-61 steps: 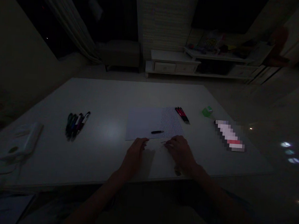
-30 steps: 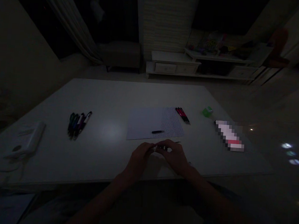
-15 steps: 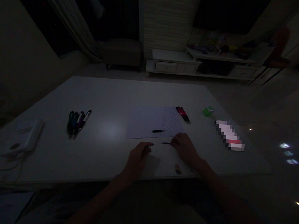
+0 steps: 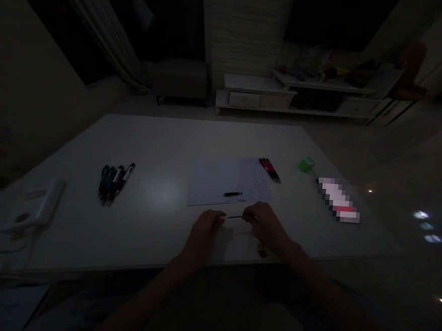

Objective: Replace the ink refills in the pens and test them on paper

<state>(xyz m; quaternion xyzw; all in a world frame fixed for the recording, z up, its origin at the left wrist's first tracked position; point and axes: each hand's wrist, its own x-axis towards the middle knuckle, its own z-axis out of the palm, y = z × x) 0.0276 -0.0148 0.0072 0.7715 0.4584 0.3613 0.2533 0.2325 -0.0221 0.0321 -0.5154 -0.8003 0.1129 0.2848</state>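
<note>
My right hand (image 4: pixel 264 224) is closed in a pinch on a thin dark pen refill (image 4: pixel 235 217), held level just above the white table. My left hand (image 4: pixel 203 232) faces it, thumb and finger pinched on something small and pale, too small to name. The refill's left end reaches those fingertips. Just beyond the hands, a black pen barrel (image 4: pixel 233 194) lies on a sheet of paper (image 4: pixel 212 182), whose right part is covered in writing. A tiny dark piece (image 4: pixel 241 201) lies near the paper's front edge. Beside my right wrist sits a small yellowish and dark object (image 4: pixel 261 249).
Several pens (image 4: pixel 114 183) lie grouped at the left, near a white box-like device (image 4: pixel 36 205) with a cable. Red-and-black pens (image 4: pixel 269 170) lie at the paper's right corner. Further right are a green translucent item (image 4: pixel 306 164) and a blurred-out phone-like object (image 4: pixel 337 200).
My hands met, then parted as the right moved away with the refill. Now the right hand has come back left, bringing the refill to my left fingertips.
</note>
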